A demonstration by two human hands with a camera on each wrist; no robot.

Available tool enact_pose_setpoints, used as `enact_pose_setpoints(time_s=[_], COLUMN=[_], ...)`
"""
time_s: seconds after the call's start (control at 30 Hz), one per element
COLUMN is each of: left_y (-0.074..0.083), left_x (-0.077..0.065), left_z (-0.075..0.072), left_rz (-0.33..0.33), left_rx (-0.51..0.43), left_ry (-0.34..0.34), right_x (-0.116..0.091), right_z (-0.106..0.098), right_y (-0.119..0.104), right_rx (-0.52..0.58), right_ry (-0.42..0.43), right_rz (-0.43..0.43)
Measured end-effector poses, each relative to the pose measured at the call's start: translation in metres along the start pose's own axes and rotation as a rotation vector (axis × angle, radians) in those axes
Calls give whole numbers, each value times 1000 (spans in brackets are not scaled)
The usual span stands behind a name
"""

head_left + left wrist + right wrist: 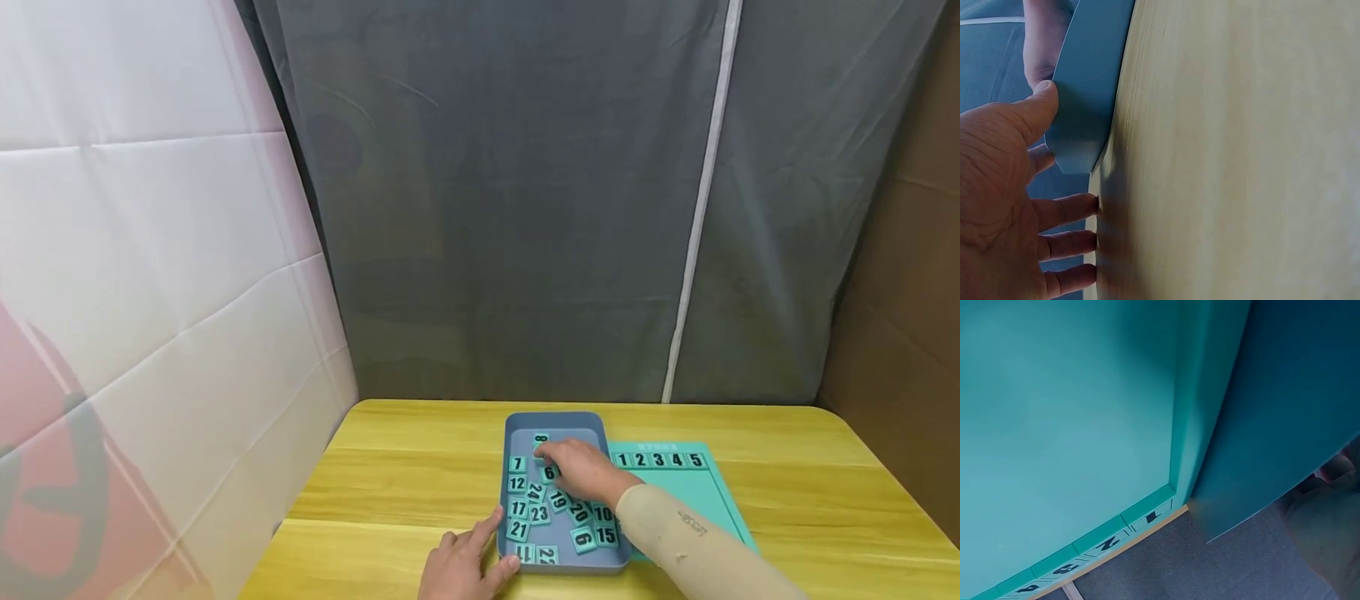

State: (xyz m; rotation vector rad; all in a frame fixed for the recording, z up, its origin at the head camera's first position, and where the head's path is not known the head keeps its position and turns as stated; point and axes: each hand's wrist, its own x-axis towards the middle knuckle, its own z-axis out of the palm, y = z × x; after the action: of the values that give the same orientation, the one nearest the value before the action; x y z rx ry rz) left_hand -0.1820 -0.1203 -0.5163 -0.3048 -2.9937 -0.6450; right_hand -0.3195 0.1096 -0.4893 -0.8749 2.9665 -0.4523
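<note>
At near left corner of tray (558, 532), left hand (463, 568) unclenched, thumb and index touching its edge, other fingers extended. Inside tray, loose number tiles (539, 513), several askew. Over tray's far half, right hand (588, 471); cannot tell whether it pinches any. Right of tray, board (693, 492), row of 1–5 (658, 460) along far edge. Beyond tray, curtain (510, 217).

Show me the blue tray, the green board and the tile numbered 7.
Blue tray (1088, 87): left wrist view, outer wall.
Green board (692, 485): head view, bare surface.
Tile numbered 7 (517, 463): head view, printed face.
</note>
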Motion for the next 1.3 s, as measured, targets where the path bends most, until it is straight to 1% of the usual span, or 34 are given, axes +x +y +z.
enact_pose_setpoints(time_s=[0.1, 0.17, 0.23, 0.33, 0.47, 0.57, 0.7, 0.83, 1.07, 1.3], left_y=[-1, -1, -1, -1, 1, 1, -1, -3, -4, -3], left_x=[0, 0, 0, 0, 1, 0, -1, 0, 2, 3], left_z=[1, 2, 3, 4, 3, 3, 0, -2, 0, 3], left_rz=[0, 3, 10, 11, 13, 18, 11, 3, -13, -2], left_rx=[1, 5, 9, 13, 11, 8, 7, 12, -2, -2], left_ry=[-3, 1, 11, 18, 20, 22, 21, 23, 17, 8], right_x=[-1, -3, -7, -13, -26, -41, -62, -75, -75, -74], right_z=[0, -3, -8, -22, -41, -48, -45, -38, -28, -21], right_y=[2, 3, 6, 14, 37, 61, 83, 91, 83, 81], right_rx=[7, 44, 85, 159, 240, 273, 276, 248, 193, 163], right_ry=[15, 29, 53, 98, 152, 177, 182, 159, 121, 103], right_rz=[-10, 8, 37, 96, 181, 234, 273, 266, 254, 267])
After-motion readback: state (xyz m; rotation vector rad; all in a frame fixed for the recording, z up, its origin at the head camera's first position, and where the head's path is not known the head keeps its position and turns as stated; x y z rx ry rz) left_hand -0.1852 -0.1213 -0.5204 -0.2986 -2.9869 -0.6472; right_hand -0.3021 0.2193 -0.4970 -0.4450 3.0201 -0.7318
